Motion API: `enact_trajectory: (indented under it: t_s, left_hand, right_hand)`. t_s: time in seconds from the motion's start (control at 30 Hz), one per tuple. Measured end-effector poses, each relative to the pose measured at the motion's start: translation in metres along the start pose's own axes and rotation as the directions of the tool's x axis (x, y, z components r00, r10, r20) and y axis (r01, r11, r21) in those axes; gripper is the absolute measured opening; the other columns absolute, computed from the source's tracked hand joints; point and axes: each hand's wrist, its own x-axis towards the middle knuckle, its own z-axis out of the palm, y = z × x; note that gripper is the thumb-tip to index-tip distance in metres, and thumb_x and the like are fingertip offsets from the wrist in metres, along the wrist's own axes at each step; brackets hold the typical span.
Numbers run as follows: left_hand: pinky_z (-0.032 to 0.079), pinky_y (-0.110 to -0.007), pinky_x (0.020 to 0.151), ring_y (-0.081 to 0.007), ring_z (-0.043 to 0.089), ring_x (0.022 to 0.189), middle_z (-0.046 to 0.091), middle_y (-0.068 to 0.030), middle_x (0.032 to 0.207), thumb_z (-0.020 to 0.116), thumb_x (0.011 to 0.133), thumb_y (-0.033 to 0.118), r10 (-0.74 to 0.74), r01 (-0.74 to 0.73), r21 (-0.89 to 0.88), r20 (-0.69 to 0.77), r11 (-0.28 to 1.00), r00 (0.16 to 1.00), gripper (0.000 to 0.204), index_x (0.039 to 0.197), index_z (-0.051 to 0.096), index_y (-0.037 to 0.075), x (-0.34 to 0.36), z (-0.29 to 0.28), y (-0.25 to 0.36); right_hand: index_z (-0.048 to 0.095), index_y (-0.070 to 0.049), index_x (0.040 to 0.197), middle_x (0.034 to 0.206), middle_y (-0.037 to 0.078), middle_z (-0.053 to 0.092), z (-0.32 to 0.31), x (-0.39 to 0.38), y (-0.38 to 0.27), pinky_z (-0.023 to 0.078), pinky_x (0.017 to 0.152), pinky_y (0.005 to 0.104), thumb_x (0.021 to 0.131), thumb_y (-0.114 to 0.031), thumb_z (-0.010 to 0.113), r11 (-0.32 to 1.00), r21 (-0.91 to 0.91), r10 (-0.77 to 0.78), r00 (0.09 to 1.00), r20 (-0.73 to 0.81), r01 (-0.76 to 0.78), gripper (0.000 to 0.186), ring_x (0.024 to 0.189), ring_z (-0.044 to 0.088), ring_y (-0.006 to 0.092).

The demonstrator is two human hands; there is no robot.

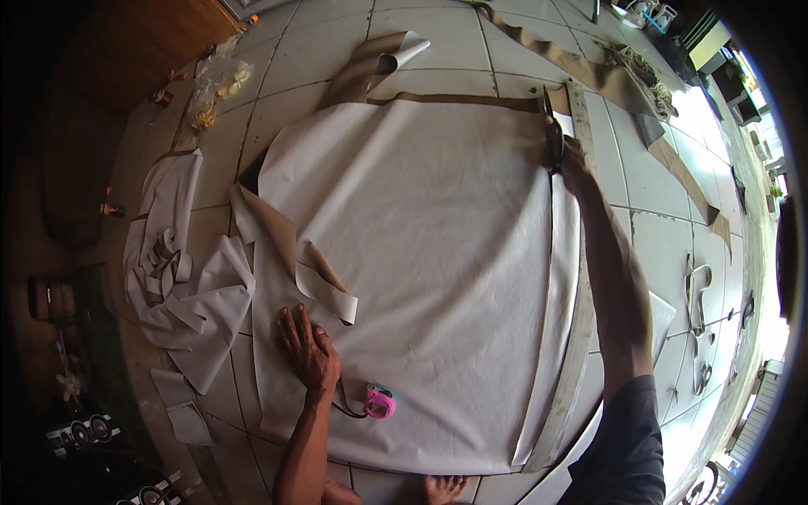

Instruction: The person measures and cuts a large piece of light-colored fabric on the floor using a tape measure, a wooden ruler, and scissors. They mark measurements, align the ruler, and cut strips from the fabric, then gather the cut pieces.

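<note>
A large sheet of pale upholstery material (421, 227) with a brown backing lies over the tiles. My right hand (572, 160) grips dark-handled scissors (553, 139) at its far right corner, the blades pointing away from me. From the scissors toward me, a cut line separates a narrow strip (566, 244) along the right side. My left hand (310, 349) rests flat on the sheet's left part, fingers stretched out. Just right of that hand sits a pink tape measure (380, 404). Beyond it, a curled offcut (324, 282) lies on the sheet.
A long straight bar (579, 295) runs beside the strip. Crumpled pale material (194, 295) lies at the left, with plastic bags (215, 88) farther back. Long brown scraps (581, 71) stretch across the far right tiles. My foot (444, 488) is at the sheet's near edge.
</note>
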Motion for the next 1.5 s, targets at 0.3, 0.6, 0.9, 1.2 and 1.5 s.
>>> enact_trajectory:
  t_s: [0.3, 0.6, 0.9, 1.2, 1.5]
  left_hand:
    - [0.026, -0.060, 0.120, -0.0422, 0.030, 0.152, 0.031, -0.0187, 0.165, 0.048, 0.104, 0.026, 0.006, -0.005, 0.048, -0.021, 0.999, 1.000, 0.055, 0.157, 0.042, 0.013, -0.002, 0.001, -0.003]
    - [0.029, -0.055, 0.119, -0.0347, 0.035, 0.151, 0.035, -0.0150, 0.163, 0.047, 0.104, 0.028, 0.044, -0.034, 0.087, -0.110, 0.996, 0.993, 0.053, 0.155, 0.045, 0.013, -0.001, 0.004, -0.004]
    - [0.038, -0.056, 0.110, -0.0422, 0.045, 0.138, 0.042, -0.0225, 0.153, 0.057, 0.101, 0.033, 0.035, -0.034, 0.042, -0.028, 0.999, 0.999, 0.054, 0.149, 0.046, 0.012, 0.040, 0.005, -0.016]
    - [0.024, -0.059, 0.122, -0.0444, 0.022, 0.153, 0.024, -0.0254, 0.164, 0.065, 0.088, 0.069, -0.231, 0.255, -0.124, 0.176, 0.959, 0.957, 0.100, 0.161, 0.028, 0.011, 0.162, 0.051, -0.004]
    - [0.052, -0.047, 0.098, -0.0439, 0.063, 0.119, 0.069, -0.0269, 0.117, 0.075, 0.088, 0.026, 0.520, -0.380, -0.602, 0.069, 0.702, 0.852, 0.044, 0.124, 0.066, 0.001, 0.080, 0.046, 0.036]
  right_hand:
    - [0.058, -0.005, 0.090, 0.073, 0.001, 0.055, -0.002, -0.251, -0.038, 0.046, 0.056, 0.0276, 0.100, -0.039, 0.069, 0.915, -0.392, -0.220, 0.932, -0.287, 0.096, 0.037, 0.062, 0.056, 0.0094]
    - [0.061, 0.003, 0.093, 0.082, 0.017, 0.063, -0.174, -0.600, 0.014, 0.049, 0.073, 0.0448, 0.093, -0.036, 0.071, 0.509, -0.498, -0.204, 0.464, -0.862, -0.702, 0.040, 0.074, 0.059, 0.0299]
    - [0.053, -0.002, 0.140, 0.105, 0.017, 0.071, -0.157, -0.781, 0.021, 0.053, 0.071, 0.0369, 0.096, -0.030, 0.065, 0.714, -0.239, -0.023, 0.319, -0.947, -0.658, 0.053, 0.087, 0.068, 0.0281]
    - [0.058, 0.001, 0.129, 0.115, 0.021, 0.062, 0.033, -0.667, 0.023, 0.051, 0.091, 0.0475, 0.084, -0.027, 0.082, 0.601, -0.713, -0.196, 0.799, -0.569, -0.361, 0.057, 0.103, 0.062, 0.0378]
    - [0.052, -0.002, 0.135, 0.115, 0.025, 0.060, 0.057, -0.580, 0.026, 0.051, 0.085, 0.0545, 0.083, -0.028, 0.078, 0.472, -0.768, -0.093, 0.841, -0.532, -0.433, 0.063, 0.105, 0.062, 0.0454]
